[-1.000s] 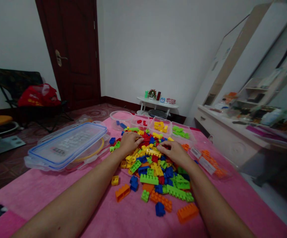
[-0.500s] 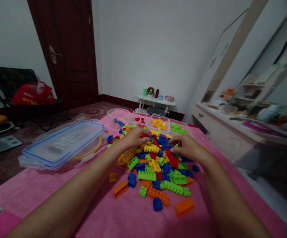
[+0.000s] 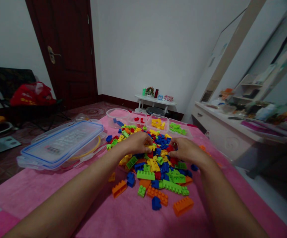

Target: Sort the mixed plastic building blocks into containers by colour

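Observation:
A heap of loose plastic toy bricks (image 3: 153,164) in yellow, blue, green, red and orange covers the middle of the pink cloth. On the heap's left side, my left hand (image 3: 138,142) has its fingers curled round a yellow toy brick (image 3: 152,147). Across from it, my right hand (image 3: 186,149) is bent in a pinch, with a red toy brick (image 3: 170,148) between thumb and fingers. The fingertips of both hands are partly hidden. Single bricks, such as an orange one (image 3: 183,206), lie towards my side of the heap.
Behind the heap stand clear containers: a round one (image 3: 118,114) with blue bricks, then boxes with red, yellow (image 3: 158,124) and green bricks (image 3: 178,129). Blue-rimmed lids (image 3: 61,142) are stacked at the left. A white dresser (image 3: 215,127) stands to the right.
My left hand has moved slightly right and closed round a yellow brick. My right hand has drawn its thumb and fingers in around a red brick.

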Demonstrator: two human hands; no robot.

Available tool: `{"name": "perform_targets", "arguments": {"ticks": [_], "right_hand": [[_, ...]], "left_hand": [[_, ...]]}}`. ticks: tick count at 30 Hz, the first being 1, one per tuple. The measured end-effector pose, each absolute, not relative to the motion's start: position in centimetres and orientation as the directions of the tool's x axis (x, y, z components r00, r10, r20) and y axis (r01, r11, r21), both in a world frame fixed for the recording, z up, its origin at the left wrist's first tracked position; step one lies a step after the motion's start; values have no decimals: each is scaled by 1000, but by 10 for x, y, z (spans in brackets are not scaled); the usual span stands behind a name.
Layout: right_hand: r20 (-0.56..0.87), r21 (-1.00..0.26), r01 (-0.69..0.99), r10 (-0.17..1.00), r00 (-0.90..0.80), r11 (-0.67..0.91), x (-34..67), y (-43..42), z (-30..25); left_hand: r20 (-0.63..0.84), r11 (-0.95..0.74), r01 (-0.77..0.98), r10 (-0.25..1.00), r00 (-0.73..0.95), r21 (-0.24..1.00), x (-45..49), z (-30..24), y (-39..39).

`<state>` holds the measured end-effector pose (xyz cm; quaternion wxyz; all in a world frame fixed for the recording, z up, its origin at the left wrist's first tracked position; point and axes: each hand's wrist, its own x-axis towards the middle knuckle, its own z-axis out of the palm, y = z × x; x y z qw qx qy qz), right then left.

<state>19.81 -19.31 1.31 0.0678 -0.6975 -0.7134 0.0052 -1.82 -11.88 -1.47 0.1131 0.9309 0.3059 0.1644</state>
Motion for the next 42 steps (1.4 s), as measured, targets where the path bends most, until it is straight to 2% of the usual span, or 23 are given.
{"name": "perform_targets", "arguments": {"ticks": [3, 5, 7, 9, 12, 16, 22, 25, 27, 29, 31, 32, 34, 36, 38, 42], "right_hand": [[176, -138, 990, 984, 35, -11, 198, -191, 16], [206, -171, 985, 976, 66, -31, 196, -189, 17], [228, -194, 980, 970, 84, -40, 193, -187, 17], [257, -215, 976, 962, 88, -32, 192, -186, 15], [291, -246, 969, 954, 74, 0, 191, -184, 13], [304, -264, 964, 951, 55, 28, 190, -182, 11], [303, -290, 956, 951, 53, 39, 186, -182, 9], [336, -334, 941, 940, 60, 59, 185, -182, 8], [390, -407, 909, 917, 79, 95, 182, -183, 9], [434, -529, 836, 893, 117, 147, 177, -185, 11], [441, -685, 693, 885, 149, 225, 169, -187, 12], [440, -751, 604, 884, 156, 267, 166, -188, 13], [452, -815, 470, 879, 151, 339, 159, -188, 12], [476, -809, 455, 868, 137, 372, 154, -188, 9], [488, -791, 484, 863, 130, 375, 152, -187, 7], [499, -802, 464, 850, 171, 377, 153, -187, 7]], "left_hand": [[239, -669, 700, 743, 625, 249, -23, -14, -112], [308, -600, 776, 788, 533, 193, -24, -16, -108], [394, -616, 771, 757, 522, 162, -21, -19, -108], [444, -702, 692, 681, 583, 168, -12, -23, -112], [404, -801, 562, 592, 697, 206, 4, -31, -122], [305, -807, 550, 591, 747, 217, 14, -37, -130], [360, -812, 556, 580, 731, 178, 7, -38, -121], [452, -778, 575, 621, 641, 254, 5, -36, -120], [530, -730, 531, 680, 506, 430, 5, -33, -122], [509, -621, 341, 779, 365, 706, 8, -28, -123], [314, -337, 22, 898, 309, 941, 11, -23, -126], [178, -140, -137, 927, 331, 981, 12, -20, -127], [-43, 228, -366, 892, 449, 902, 13, -17, -129], [-124, 455, -464, 802, 584, 760, 12, -16, -132], [-132, 571, -479, 723, 679, 667, 11, -18, -135], [-169, 660, -429, 643, 747, 616, 10, -19, -138]]}}
